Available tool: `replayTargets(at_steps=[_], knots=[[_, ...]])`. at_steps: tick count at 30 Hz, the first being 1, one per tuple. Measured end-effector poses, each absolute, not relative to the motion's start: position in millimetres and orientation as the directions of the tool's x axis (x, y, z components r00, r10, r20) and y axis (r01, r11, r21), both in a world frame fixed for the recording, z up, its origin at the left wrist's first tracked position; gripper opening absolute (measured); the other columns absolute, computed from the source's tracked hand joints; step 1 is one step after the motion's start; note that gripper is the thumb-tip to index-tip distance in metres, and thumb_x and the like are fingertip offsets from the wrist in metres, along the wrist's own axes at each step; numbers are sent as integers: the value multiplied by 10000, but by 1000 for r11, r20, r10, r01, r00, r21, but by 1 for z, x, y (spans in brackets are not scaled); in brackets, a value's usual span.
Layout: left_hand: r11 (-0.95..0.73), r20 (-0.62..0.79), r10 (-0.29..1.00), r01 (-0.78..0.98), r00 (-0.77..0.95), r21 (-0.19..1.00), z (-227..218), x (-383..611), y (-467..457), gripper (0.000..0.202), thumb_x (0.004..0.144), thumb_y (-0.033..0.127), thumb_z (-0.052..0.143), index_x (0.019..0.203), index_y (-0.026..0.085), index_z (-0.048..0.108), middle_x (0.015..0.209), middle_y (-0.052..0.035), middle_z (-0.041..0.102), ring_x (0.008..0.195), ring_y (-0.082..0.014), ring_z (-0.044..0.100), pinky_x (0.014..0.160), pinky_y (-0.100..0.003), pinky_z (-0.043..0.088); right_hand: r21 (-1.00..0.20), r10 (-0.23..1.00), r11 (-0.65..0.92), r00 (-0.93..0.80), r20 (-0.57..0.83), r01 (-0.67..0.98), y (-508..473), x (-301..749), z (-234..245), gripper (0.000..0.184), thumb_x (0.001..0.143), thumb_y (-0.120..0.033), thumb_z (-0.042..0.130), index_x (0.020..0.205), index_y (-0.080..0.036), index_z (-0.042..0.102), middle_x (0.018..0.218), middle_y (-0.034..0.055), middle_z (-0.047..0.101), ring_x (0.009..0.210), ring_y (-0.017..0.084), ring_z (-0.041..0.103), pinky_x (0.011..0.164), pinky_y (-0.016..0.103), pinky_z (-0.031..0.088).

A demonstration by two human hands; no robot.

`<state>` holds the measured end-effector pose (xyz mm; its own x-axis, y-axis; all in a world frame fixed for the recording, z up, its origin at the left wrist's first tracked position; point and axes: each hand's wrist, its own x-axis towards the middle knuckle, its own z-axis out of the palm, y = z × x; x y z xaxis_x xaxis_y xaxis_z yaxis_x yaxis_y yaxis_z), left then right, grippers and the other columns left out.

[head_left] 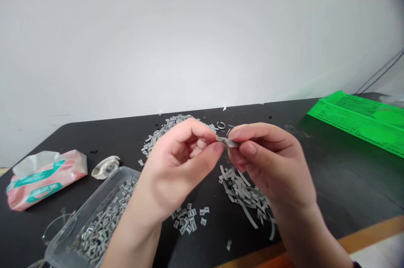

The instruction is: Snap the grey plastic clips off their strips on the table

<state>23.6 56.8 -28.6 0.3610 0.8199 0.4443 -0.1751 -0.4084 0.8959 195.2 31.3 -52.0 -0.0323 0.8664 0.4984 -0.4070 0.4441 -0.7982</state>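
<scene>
My left hand and my right hand meet above a black table. Both pinch one small grey strip piece between thumbs and forefingers. Under my right hand lies a heap of long grey strips. A small cluster of short grey clips sits below my left hand. Another pile of grey clips lies further back, partly hidden by my left hand.
A clear plastic box with several grey clips stands at the front left. A pink tissue pack and a tape roll lie to the left. A green plastic tray sits at the far right. Glasses rest near the box.
</scene>
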Motion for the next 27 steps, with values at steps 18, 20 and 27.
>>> replayTargets(at_steps=[18,20,27], knots=[[-628,581,752,69,313,775,-24,21,41,96,931,159,702,942,254,710,913,26,733,817,-101,687,700,-144,580,-831,836,549,68,544,-90,16,192,-41,214,846,-83,785,928,-282,791,877,-4,771,797,152,707,730,274,596],[-627,584,750,50,312,778,-23,21,41,119,931,154,703,986,259,713,921,30,734,807,-98,687,716,-149,587,-842,869,485,17,495,-237,20,194,-42,219,842,-94,797,954,-282,787,871,-7,757,772,141,694,701,262,593],[-691,600,697,145,392,708,-18,19,39,158,950,127,676,988,279,692,961,70,715,831,-61,654,796,-128,556,-863,921,295,-118,371,-411,30,199,-44,89,843,-208,825,903,-244,770,769,-6,681,651,110,599,552,216,493]])
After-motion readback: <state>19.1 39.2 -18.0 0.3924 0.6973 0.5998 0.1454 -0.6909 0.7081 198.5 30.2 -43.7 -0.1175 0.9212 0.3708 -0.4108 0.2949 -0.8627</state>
